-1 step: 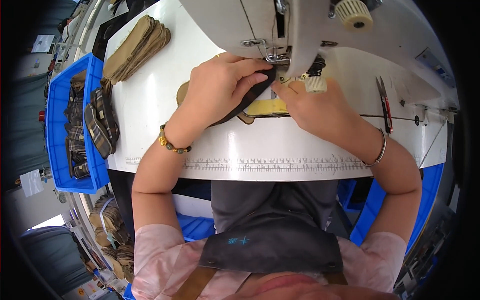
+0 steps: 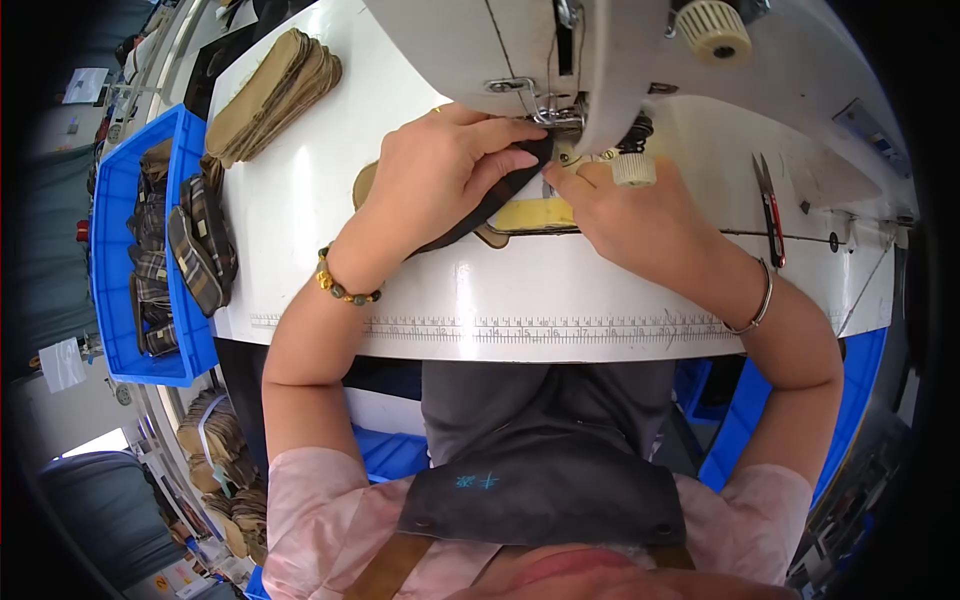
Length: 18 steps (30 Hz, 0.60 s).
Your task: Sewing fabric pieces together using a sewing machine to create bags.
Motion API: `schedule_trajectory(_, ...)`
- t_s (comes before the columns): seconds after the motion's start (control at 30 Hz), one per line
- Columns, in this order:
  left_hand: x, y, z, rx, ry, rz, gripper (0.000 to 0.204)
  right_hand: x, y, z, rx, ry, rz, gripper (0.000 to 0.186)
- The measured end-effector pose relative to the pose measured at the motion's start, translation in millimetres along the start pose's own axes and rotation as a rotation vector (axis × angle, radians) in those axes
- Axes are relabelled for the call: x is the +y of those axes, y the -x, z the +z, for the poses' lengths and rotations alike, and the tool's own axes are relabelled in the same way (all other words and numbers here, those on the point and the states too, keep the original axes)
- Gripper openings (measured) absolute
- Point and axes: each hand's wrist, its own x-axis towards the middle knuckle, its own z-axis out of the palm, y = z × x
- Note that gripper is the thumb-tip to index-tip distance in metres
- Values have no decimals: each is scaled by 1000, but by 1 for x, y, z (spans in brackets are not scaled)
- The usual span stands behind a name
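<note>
A dark fabric piece (image 2: 513,188) with a curved edge lies under the presser foot (image 2: 562,120) of a white sewing machine (image 2: 640,60). My left hand (image 2: 430,175) pinches its edge between thumb and fingers, right beside the foot. Part of a tan sole-shaped piece (image 2: 366,186) shows from under that hand. On the other side, my right hand (image 2: 630,205) has curled fingers, with a fingertip against the fabric's right edge near the needle; its thumb is hidden. A yellow strip (image 2: 535,214) on the machine bed lies between the hands.
Tan sole-shaped pieces (image 2: 275,95) are stacked at the far left. Plaid pieces (image 2: 203,245) lean by a blue crate (image 2: 188,345) holding more. Red-handled thread snips (image 2: 771,215) lie at right. A printed ruler (image 2: 520,330) runs along the table's front edge.
</note>
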Motion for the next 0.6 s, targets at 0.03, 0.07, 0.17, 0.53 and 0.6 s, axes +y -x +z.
schedule_trajectory(0.03,-2,0,0,2,1,-3,24,-1,0,-1,3,23,5,34)
schedule_trajectory(0.07,-3,-1,1,-17,-40,-19,23,-1,0,-1,7,47,10,36)
schedule_trajectory(0.17,-7,-2,3,-32,-85,-30,21,-1,1,-1,-20,60,-1,39)
schedule_trajectory(0.53,-30,-5,17,73,111,139,22,-2,-1,0,25,19,-11,34)
schedule_trajectory(0.6,-28,-8,16,37,112,112,23,0,1,0,37,16,-6,33)
